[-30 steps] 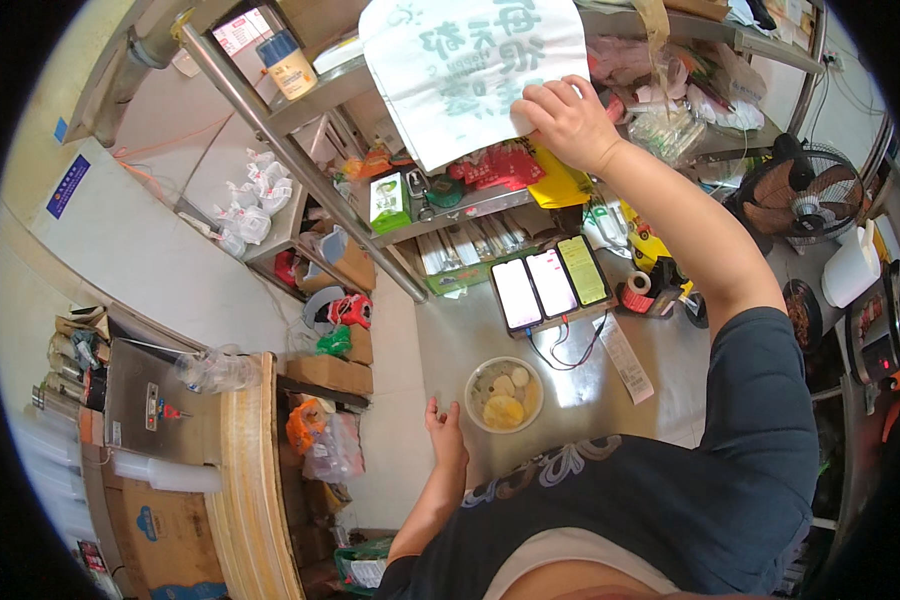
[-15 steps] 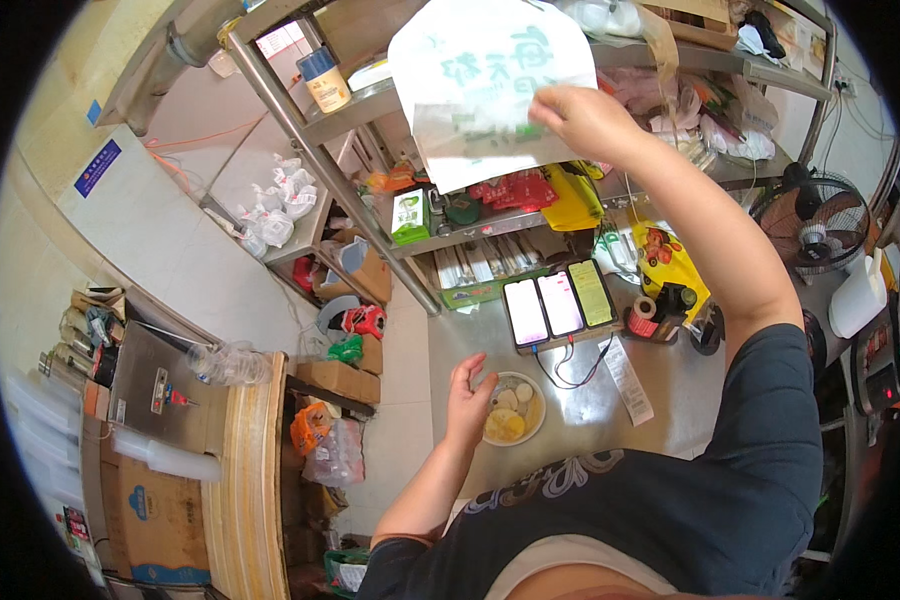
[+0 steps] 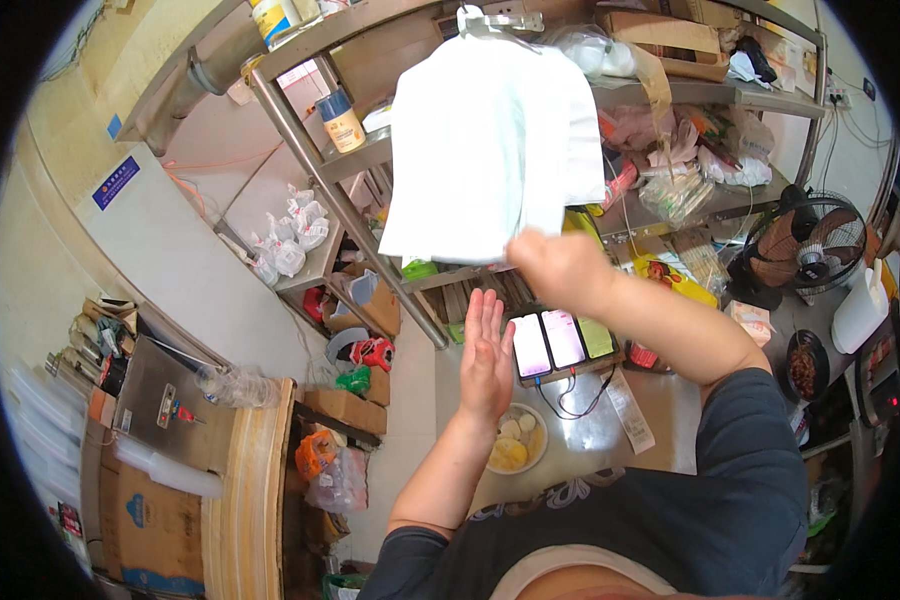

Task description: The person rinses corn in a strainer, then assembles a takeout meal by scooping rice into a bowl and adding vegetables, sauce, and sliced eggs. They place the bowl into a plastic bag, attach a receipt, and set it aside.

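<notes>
A stack of white bags [image 3: 470, 150] hangs from a metal clip [image 3: 500, 22] at the top of the shelf. My right hand [image 3: 565, 272] reaches across from the right, its fingers closed on the lower edge of one bag; the fingertips are partly hidden. Below the stack, my left hand [image 3: 487, 368] is raised, palm showing and fingers stretched, holding nothing. Just beyond its wrist, a bowl [image 3: 544, 448] with pale round pieces and a yellow one stands on the metal table [image 3: 590, 400]. Three lit phones [image 3: 562, 342] lean side by side behind the table's middle.
A paper slip [image 3: 630, 412] and cables [image 3: 575, 402] lie near the phones. At right are a black fan [image 3: 810, 240], a white jug [image 3: 860, 308] and a dark bowl of reddish-brown food [image 3: 820, 360]. Metal shelves [image 3: 690, 92] with plastic bags rise ahead; cardboard boxes [image 3: 345, 412] stand at left.
My right hand has come down with the bag's edge, and the green-printed face no longer shows. My left hand has risen toward the bags with its fingers straightened. The view has shifted slightly.
</notes>
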A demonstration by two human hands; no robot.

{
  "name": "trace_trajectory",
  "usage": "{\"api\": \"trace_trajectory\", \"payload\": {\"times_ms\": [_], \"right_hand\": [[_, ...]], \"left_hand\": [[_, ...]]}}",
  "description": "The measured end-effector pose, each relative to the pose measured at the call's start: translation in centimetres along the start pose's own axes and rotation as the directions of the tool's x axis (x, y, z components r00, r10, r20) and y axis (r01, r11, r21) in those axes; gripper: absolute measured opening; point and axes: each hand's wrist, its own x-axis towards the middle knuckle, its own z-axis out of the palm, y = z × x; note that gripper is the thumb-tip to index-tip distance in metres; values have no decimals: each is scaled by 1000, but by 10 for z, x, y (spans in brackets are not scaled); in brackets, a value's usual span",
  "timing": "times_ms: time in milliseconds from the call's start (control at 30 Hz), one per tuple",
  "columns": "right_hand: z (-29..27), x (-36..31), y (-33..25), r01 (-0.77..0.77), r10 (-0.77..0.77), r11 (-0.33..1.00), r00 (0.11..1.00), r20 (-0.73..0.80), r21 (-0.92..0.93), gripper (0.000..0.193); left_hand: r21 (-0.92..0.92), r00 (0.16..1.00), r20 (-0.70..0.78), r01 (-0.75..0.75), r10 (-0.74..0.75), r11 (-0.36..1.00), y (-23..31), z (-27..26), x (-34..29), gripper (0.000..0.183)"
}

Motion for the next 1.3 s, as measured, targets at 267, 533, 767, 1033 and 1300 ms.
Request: {"api": "trace_trajectory", "payload": {"times_ms": [267,533,767,1033,1300], "right_hand": [[7,-41,-46,-147,95,983,919,383,111,71],[121,-155,-23,-940,297,-288,94,950,183,55],[142,-248,-106,-933,209,-333,65,976,134,14],[157,-253,-132,-934,268,92,356,895,344,11],[144,-229,-163,-915,177,40,401,899,401,21]], "left_hand": [[-38,829,-540,146,-143,989,-14,-22,-16,44],[44,697,-606,510,-383,859,-64,-119,-167,45],[296,614,-642,752,-460,589,-69,-194,-264,44],[637,839,-542,448,-48,627,-78,-129,-218,50],[588,890,-367,447,-271,673,-81,-97,-199,27]]}}
